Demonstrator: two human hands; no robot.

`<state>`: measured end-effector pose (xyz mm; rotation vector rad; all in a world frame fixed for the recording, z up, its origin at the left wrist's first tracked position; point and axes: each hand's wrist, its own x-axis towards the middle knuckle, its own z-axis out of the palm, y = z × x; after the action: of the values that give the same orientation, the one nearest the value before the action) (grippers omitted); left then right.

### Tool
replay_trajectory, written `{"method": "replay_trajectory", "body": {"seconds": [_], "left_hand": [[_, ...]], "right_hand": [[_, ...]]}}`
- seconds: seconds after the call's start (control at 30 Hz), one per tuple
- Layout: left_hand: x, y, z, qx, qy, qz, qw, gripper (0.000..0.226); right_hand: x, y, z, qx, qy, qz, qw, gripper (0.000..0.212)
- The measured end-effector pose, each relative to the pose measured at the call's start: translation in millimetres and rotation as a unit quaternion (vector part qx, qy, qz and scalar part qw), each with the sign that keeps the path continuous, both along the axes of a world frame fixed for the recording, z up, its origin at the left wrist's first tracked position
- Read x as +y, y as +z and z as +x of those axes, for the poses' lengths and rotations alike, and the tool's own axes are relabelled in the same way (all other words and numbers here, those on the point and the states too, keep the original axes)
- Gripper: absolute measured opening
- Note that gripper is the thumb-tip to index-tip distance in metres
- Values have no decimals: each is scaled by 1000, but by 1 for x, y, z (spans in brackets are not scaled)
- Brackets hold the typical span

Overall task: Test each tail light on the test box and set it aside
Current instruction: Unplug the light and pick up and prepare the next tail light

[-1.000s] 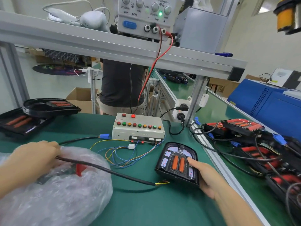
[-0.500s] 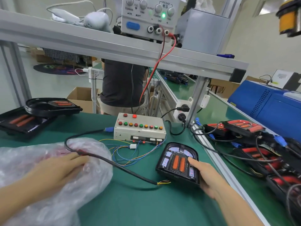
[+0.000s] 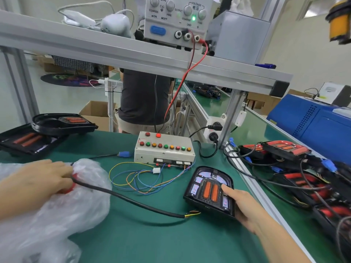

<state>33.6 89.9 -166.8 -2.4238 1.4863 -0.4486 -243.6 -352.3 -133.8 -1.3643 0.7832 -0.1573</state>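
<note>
On the green tabletop [image 3: 133, 234], just in front of the test box [image 3: 164, 150], lies the tail light [image 3: 209, 190], its rigid, glossy, likely scratch-prone housing best held by the edges. The right hand [image 3: 245, 207] grasps its right edge; the left hand [image 3: 36, 185] pinches the flexible black cable [image 3: 131, 201] on a plastic bag [image 3: 62, 215].

A: What differs from a second ago?

B: The left hand [image 3: 36, 184] now lies farther forward on the plastic bag [image 3: 57, 209], its fingers at the bag's far end. Half a second ago it lay flat lower on the bag.

A: And the black cable [image 3: 131, 201]?

B: It no longer arches up in a loop over the bag; it runs low from under the left fingers across the green mat [image 3: 152, 236] to its bare wire ends. Its blue connector [image 3: 124, 154] lies flat on the mat beside the test box [image 3: 163, 151], closer to it than before.

A: The bag?

B: Pulled nearer, bunched higher on the left.
</note>
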Motion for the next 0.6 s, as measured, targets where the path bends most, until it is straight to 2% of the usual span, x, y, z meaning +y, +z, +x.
{"method": "replay_trajectory", "body": {"seconds": [0.07,0.2,0.23,0.3,0.33,0.4,0.43,0.47,0.5,0.53,0.6], "left_hand": [[8,-12,17,-17,-31,15,999,36],[12,10,29,28,-92,-84,992,25],[3,21,26,32,-95,-84,991,21],[-22,38,17,23,-31,-39,998,30],[-36,46,11,22,34,42,998,39],[-52,52,6,-11,98,31,995,50],[-62,55,1,-2,115,41,993,44],[-65,58,-3,-32,57,67,996,27],[-64,57,-5,-79,-27,44,996,11],[-57,52,-5,-114,-104,-14,988,11],[-46,35,-4,-107,-141,-62,982,16]], "right_hand": [[1,1,0,2,-3,1,1000,30],[3,2,0,5,-4,-4,1000,30],[3,2,1,9,-3,-5,1000,30],[3,2,0,19,-4,-10,1000,30],[4,3,0,25,-1,-15,1000,30],[3,2,0,44,-2,-46,998,29],[2,2,0,60,-7,-90,994,27],[2,3,1,80,-11,-156,985,25],[4,6,2,99,-7,-227,969,24],[9,11,3,114,5,-300,947,27],[22,21,6,163,46,-450,877,43]]}}
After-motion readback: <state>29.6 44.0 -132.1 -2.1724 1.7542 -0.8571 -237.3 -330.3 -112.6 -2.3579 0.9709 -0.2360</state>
